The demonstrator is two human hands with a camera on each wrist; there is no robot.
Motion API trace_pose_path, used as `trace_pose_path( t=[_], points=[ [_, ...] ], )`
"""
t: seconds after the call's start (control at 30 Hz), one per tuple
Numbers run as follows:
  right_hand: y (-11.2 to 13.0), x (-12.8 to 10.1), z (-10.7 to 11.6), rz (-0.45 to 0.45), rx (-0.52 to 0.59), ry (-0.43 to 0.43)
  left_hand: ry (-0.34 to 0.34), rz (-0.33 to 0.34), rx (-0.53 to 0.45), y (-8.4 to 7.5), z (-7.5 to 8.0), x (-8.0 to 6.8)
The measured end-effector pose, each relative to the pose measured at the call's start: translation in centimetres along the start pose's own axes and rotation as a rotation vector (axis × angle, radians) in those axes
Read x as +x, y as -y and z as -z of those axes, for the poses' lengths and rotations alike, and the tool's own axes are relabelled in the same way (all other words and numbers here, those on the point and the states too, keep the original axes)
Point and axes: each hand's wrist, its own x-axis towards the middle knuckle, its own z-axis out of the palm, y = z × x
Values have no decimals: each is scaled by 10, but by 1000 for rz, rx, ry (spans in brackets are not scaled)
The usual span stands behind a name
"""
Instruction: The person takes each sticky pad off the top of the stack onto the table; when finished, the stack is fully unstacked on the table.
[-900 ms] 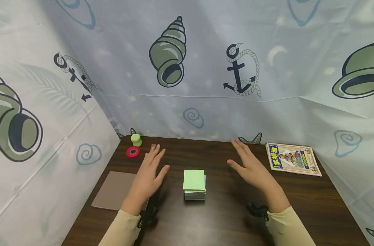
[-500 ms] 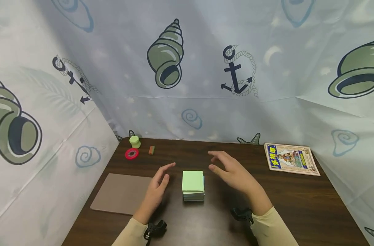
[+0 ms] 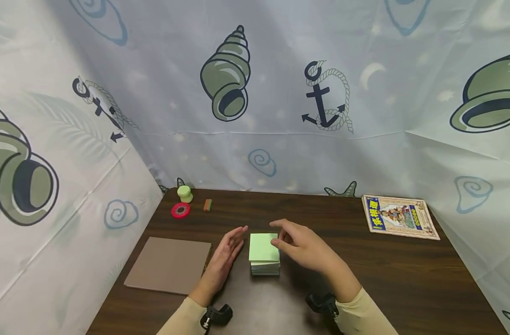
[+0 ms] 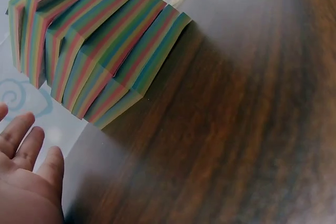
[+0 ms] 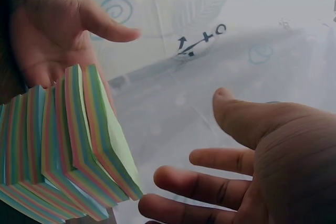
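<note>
A stack of sticky note pads [image 3: 263, 247] stands in the middle of the table, pale green on top. Its sides show bands of pink, yellow, green and blue in both wrist views. My left hand [image 3: 223, 260] is upright beside the stack's left side, fingers extended and apart from it. On the other side, my right hand [image 3: 306, 246] hovers with fingers loosely bent, its thumb overlapping the top pad's right edge in the head view. In the right wrist view the fingers [image 5: 205, 182] are spread near the pads and grip nothing.
A flat taupe board or book [image 3: 169, 264] lies left of my left hand. Toward the back left are a red disc [image 3: 180, 210], a small light-green spool-shaped thing [image 3: 185, 193] and a small orange-and-green block [image 3: 207, 205]. An illustrated booklet [image 3: 401, 217] lies at the back right.
Both hands have moved inward, from wide apart to close on either side of the sticky note stack. My right hand has also come lower in view. The stack stays in place.
</note>
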Motion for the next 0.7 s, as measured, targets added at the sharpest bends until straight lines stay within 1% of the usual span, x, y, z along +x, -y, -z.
trace_pose_path(
  t=[0.1, 0.2, 0.37, 0.47, 0.57, 0.7],
  points=[
    [0, 0, -3, -19, -25, 11, 12, 32, 26, 1, 1, 0],
    [-3, 1, -6, -33, -41, 11, 22, 49, 56, 0, 1, -1],
    [-6, 3, -8, -38, -60, 9, 54, 41, 128, 4, 0, 2],
    [-9, 3, -9, -47, -66, 16, 80, 53, 198, 6, -1, 5],
    [-11, 3, -11, -79, -70, 43, 92, 77, 275, 6, -4, 6],
    [-15, 5, -17, -117, -95, 100, 73, 128, 347, 3, -8, 7]
  ],
)
